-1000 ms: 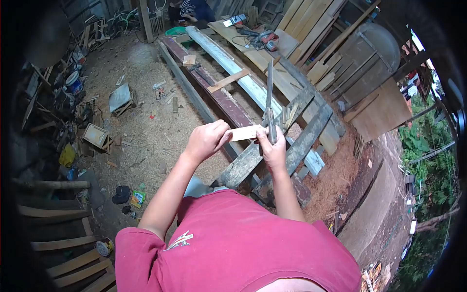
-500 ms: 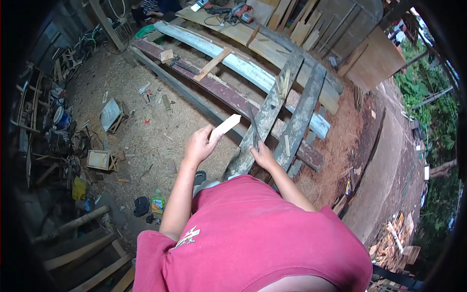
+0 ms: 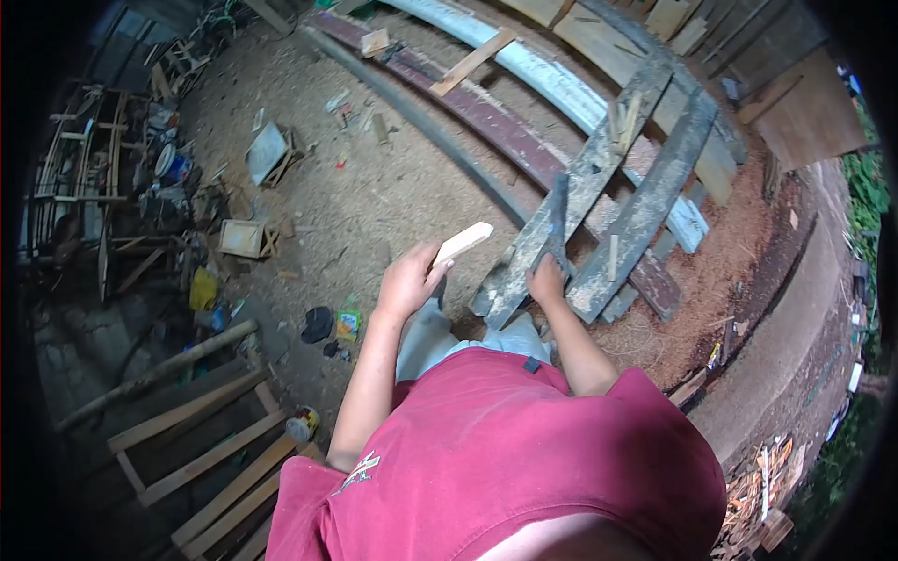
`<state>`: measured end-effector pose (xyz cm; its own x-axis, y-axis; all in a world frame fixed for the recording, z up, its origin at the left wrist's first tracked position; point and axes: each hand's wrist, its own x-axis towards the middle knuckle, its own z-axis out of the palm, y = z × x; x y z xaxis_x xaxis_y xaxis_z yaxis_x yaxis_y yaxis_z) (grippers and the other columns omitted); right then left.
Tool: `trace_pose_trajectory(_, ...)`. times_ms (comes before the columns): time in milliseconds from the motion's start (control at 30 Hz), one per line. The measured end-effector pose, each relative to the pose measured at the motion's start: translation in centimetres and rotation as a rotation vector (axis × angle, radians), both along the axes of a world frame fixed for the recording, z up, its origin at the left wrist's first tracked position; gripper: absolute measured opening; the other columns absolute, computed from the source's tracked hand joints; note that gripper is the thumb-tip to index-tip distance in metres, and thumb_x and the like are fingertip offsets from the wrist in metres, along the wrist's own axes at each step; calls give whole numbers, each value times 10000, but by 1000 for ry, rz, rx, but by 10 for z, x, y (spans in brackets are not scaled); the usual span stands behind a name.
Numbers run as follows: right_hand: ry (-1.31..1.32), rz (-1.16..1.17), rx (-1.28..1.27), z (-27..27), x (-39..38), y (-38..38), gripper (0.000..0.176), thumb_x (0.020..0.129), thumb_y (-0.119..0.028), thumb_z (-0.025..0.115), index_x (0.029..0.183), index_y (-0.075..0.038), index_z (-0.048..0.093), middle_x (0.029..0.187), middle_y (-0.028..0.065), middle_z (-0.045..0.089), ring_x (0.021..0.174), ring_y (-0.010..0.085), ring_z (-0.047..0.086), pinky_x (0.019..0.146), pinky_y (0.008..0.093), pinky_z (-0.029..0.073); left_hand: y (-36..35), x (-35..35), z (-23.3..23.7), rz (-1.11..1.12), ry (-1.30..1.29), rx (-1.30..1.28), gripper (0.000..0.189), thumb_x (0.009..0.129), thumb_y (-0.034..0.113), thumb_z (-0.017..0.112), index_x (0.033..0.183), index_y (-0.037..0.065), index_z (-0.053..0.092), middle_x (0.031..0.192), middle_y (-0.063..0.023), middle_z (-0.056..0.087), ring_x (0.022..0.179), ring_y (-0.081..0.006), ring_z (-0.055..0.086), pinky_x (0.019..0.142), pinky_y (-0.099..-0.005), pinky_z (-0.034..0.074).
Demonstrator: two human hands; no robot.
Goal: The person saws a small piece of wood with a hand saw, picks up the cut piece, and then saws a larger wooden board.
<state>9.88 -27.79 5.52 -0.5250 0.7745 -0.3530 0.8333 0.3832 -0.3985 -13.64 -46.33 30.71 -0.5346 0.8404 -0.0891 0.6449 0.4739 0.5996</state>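
A short pale strip of wood [image 3: 465,242] with a pointed end is gripped in my left hand [image 3: 408,280], above the sawdust-covered ground. My right hand [image 3: 545,280] is closed around the near end of a long dark tool [image 3: 558,210], which lies over the nearer grey plank [image 3: 524,271]; its exact kind is hard to make out. Small wood sticks [image 3: 625,122] rest on that plank farther up. Another thin stick [image 3: 613,257] lies on the second grey plank [image 3: 645,201] to the right.
A maroon beam [image 3: 505,136] and a whitish beam [image 3: 561,89] run under the grey planks. A small wooden crosspiece [image 3: 473,62] bridges them. Wooden frames [image 3: 206,449] lie at lower left, and a small box [image 3: 241,238] sits on the ground at left.
The view has shifted, so the planks appear farther right and higher. The pale strip now shows a narrower face, and the dark tool points more directly away from me. Both hands keep their holds.
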Motion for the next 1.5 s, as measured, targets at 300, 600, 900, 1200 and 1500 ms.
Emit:
trace_pose_trajectory(300,108,35,53,12,-2,-12,483,908,-176,728,1319,45,601,1246,263,656,1200,460,620,1054,526,491,-5,-32,13,-59,-49,-97,374,998,400,682,1206,89,691,1006,-200,723,945,-432,702,807,-525,553)
trace_pose_trajectory(600,881,246,69,270,-76,-6,498,959,-276,761,1368,-30,621,1255,190,690,1193,386,652,1026,458,522,9,-59,56,-318,31,-71,332,1045,373,606,969,55,665,859,-212,709,843,-443,690,738,-552,526)
trace_pose_trajectory(900,646,540,375,320,-113,-9,279,919,-221,787,1053,-40,622,994,146,674,979,382,677,838,465,546,13,-80,78,-423,177,30,352,1056,440,581,995,101,656,803,-200,723,779,-431,721,687,-561,571)
trace_pose_trajectory(1200,684,382,439,338,-148,-30,300,869,-177,848,1049,-19,667,946,159,707,903,375,703,797,438,562,6,-95,73,-301,257,112,319,1065,436,568,999,128,615,779,-180,729,742,-425,730,617,-563,571)
trace_pose_trajectory(1500,693,400,305,348,-167,-58,276,870,-183,835,991,-34,635,883,160,659,822,388,651,707,454,516,-26,-130,78,-388,172,214,355,1065,415,567,898,109,632,762,-177,706,726,-422,705,622,-552,541)
